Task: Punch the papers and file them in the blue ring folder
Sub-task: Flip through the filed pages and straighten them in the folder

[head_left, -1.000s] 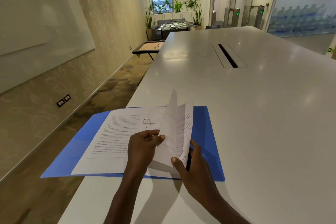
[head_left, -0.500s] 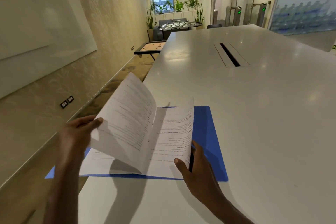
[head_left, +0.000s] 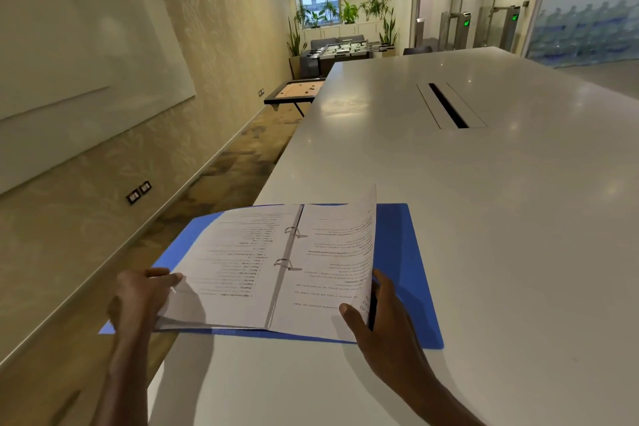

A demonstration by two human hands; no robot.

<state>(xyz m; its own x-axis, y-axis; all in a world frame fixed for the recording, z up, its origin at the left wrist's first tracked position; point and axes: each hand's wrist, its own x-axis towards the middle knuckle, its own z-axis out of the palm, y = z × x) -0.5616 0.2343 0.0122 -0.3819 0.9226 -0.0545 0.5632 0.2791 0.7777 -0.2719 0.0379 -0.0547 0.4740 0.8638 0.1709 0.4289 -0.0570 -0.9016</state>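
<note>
The blue ring folder lies open at the table's near left corner, its left cover hanging past the edge. Printed papers sit on its two metal rings. A left stack of papers lies flat, and my left hand holds its outer edge with the thumb on top. The right stack of papers is lifted and curled at its outer edge, where my right hand grips it, thumb on the page and fingers behind. No punch is in view.
The long white table stretches ahead with a dark cable slot in its middle. Left of the table is carpeted floor and a wall with a whiteboard. A low game board stands beyond the table's far left side.
My left hand has swung a raised sheaf of pages over to the left and laid it flat on the left side. The rings now show. My right hand has kept its grip.
</note>
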